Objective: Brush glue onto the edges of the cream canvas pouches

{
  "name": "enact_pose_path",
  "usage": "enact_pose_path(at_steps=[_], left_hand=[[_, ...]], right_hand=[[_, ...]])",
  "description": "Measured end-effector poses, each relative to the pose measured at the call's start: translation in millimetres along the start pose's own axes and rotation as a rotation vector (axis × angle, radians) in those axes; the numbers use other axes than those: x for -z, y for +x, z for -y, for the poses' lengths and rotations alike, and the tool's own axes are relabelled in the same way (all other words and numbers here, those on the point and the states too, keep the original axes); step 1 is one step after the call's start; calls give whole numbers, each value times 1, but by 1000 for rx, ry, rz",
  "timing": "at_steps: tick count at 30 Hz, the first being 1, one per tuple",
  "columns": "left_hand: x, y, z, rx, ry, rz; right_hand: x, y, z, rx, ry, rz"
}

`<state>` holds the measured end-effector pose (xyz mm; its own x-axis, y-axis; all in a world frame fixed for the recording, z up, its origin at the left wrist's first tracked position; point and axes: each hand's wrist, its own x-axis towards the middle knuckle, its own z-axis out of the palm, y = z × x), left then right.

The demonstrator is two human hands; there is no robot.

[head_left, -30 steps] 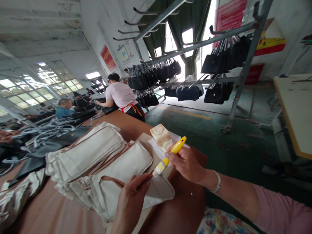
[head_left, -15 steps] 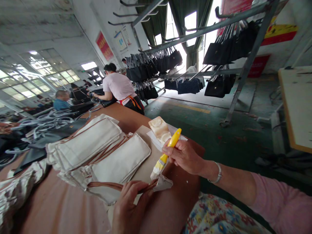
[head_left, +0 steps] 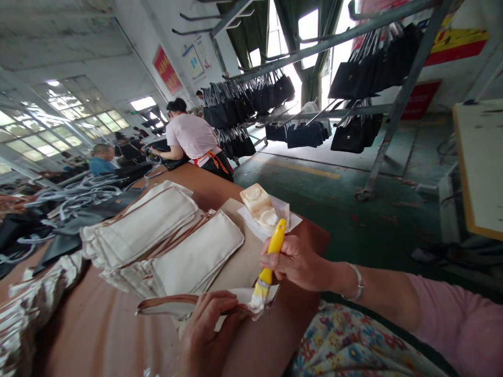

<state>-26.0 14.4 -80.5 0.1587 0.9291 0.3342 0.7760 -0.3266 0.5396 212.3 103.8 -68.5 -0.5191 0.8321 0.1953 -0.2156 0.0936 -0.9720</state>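
My right hand (head_left: 296,262) is closed around the yellow handle of a paintbrush (head_left: 276,243). White paste coats its bristles, which touch the right end of a white fabric piece with brown edging (head_left: 168,305). Thumb and fingers of my left hand (head_left: 214,324) pinch that piece near its middle, just above the table. Beyond the brush, a cream-coloured container (head_left: 256,200) with white paste at its near end lies on a white sheet (head_left: 248,222). Two stacks of similar white fabric pieces (head_left: 198,251) lie to the left of the brush.
Crumpled white fabric (head_left: 29,314) lies along the left of the brown table (head_left: 113,335). Black bags with pale cords (head_left: 84,209) are heaped behind it. A co-worker (head_left: 192,133) bends at the far end. Black bags hang from a metal rack (head_left: 404,89); another table (head_left: 481,173) stands right.
My right hand has lowered the brush, bringing its bristles onto the fabric piece's right end. The piece has shifted in my left hand, its left part now raised clear of the stack.
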Motion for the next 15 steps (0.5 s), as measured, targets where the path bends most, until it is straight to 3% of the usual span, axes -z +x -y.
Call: enact_pose_path(at_steps=[5,9,11,15], left_hand=[[3,-4,-2,-8,2,34],[8,0,-1,14,-6,65],[21,9,-3,47,-42,127],[76,37,-15,117,-177,274]], right_hand=[[1,-7,8,98,-10,-159],[-7,-18,10,102,-27,-35],[-7,-27,13,110,9,-5],[8,-36,29,134,137,-208]])
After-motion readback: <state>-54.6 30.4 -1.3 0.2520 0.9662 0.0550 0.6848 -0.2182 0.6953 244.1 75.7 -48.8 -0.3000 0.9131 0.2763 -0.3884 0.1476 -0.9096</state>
